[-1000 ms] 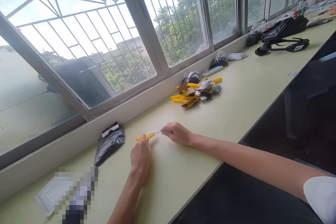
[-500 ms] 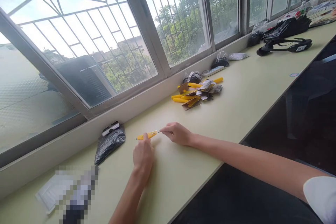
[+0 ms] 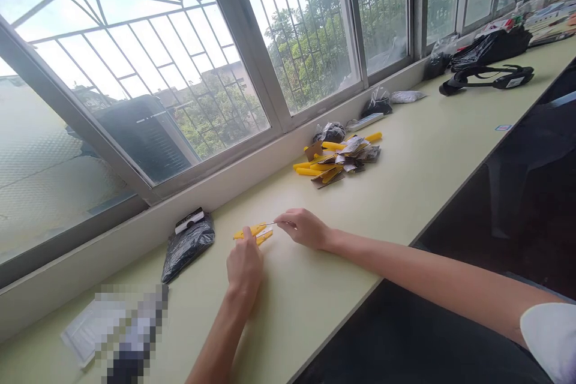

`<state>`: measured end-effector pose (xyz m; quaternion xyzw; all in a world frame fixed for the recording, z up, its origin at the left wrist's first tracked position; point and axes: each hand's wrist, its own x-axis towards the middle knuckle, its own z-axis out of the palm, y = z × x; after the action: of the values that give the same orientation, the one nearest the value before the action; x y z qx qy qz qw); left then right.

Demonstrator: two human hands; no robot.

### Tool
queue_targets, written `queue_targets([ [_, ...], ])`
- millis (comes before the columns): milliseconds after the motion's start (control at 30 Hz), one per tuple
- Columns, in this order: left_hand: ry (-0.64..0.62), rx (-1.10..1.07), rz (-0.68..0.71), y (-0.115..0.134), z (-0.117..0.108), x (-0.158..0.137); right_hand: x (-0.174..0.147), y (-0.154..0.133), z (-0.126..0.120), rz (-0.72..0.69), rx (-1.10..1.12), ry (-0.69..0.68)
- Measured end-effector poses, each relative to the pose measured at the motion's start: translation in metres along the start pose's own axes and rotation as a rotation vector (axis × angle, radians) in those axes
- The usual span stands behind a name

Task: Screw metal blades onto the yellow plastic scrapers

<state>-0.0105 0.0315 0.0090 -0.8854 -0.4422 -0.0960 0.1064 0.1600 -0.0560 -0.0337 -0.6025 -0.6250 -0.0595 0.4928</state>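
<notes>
My left hand (image 3: 244, 259) is closed on a slim yellow plastic handle (image 3: 258, 230), held at the tabletop with the fingers over its middle. At its right end the handle shows two yellow strips spread apart, with something pale between them. A thin metal piece (image 3: 269, 224) runs from the upper strip to my right hand (image 3: 306, 228). The fingertips of that hand pinch its right end, just right of the handle. Whether the metal is fixed to the yellow part, I cannot tell.
A pile of yellow handles and cardboard pieces (image 3: 335, 162) lies farther back by the window ledge. A black plastic packet (image 3: 189, 246) is to the left. Black headgear (image 3: 488, 79) rests at the far right. The table edge (image 3: 432, 231) runs diagonally on my right.
The yellow handle showed as one piece before; now its right end is split into two strips, with the lower one visible below. Both hands have barely moved.
</notes>
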Motion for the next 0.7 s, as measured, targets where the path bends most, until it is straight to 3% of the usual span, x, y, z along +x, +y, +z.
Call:
queue_targets([
  [200,0.047,-0.035,-0.046,-0.017,-0.003,0.006,0.000,0.004,-0.003,0.081,0.000,0.024],
  [500,0.113,0.004,-0.117,-0.035,0.000,0.013,-0.004,0.003,-0.001,0.035,-0.160,-0.200],
  [700,0.040,0.045,-0.124,-0.038,0.008,0.013,0.006,0.008,0.005,0.103,-0.101,-0.157],
])
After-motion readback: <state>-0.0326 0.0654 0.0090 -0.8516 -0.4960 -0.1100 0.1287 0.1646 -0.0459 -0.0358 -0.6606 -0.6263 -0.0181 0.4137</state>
